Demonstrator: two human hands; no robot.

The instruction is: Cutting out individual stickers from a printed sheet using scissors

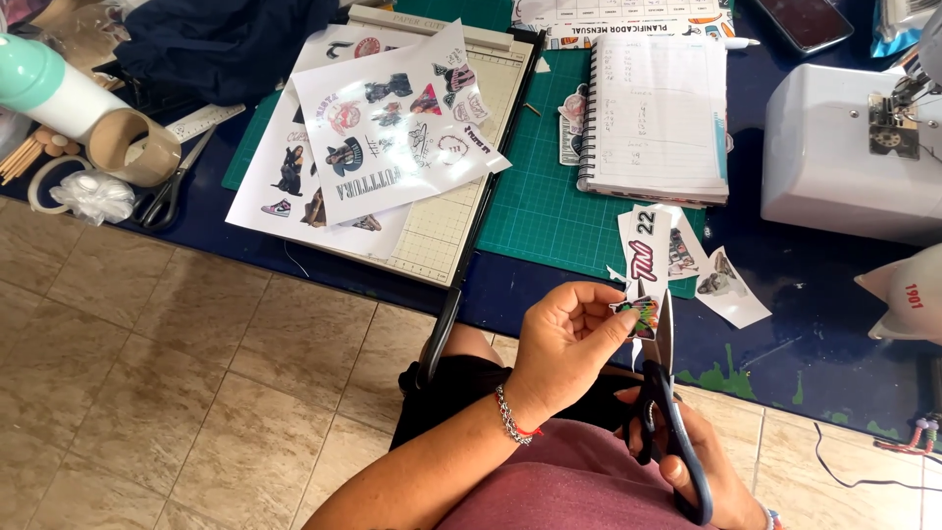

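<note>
Two scissors (667, 412) (172, 191), two sticker sheets (392, 123) (285, 186), one notebook (655, 118), one sewing machine (844, 157).

A small, colourful paper sticker cut-out (638, 314) with green and pink print is held upright just off the near edge of the dark blue worktop (549, 294), its right side between the open silver blades of dark-handled scissors (663, 393) that point up toward that edge.

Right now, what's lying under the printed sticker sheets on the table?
The sticker sheets lie on a paper trimmer with a gridded board, which overlaps a green cutting mat. How far the grid runs beneath the sheets is covered.
</note>
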